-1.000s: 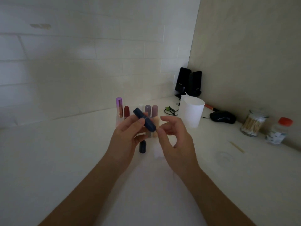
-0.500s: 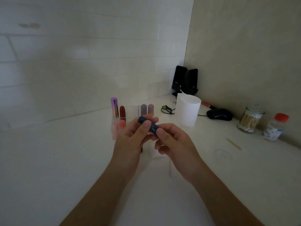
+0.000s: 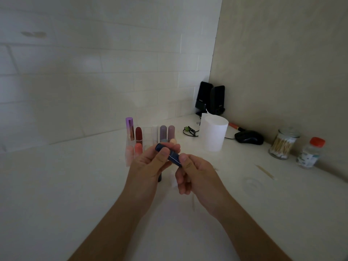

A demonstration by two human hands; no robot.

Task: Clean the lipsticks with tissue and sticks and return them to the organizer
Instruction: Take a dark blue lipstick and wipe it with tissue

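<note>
White counter (image 3: 75,185) tucked into a tiled corner, pretty dim. Fingertips (image 3: 175,147) and thumb of the left hand (image 3: 148,164) pinching the upper end of the dark blue lipstick (image 3: 171,155), right hand (image 3: 197,174) pinching the lower end the same way, spare fingers curling loosely. Tube slanting between both hands, hovering just in front of the clear organizer (image 3: 149,135). Something dark, maybe its cap (image 3: 159,178), standing on the counter under the left hand. Looking like twisting it open for a wipe, so: gripping lightly, turning only the base, staying low over the counter. Off to the right, tissue roll (image 3: 213,136) and swab jar (image 3: 282,146) sitting well apart, needing a reach afterwards.
</note>
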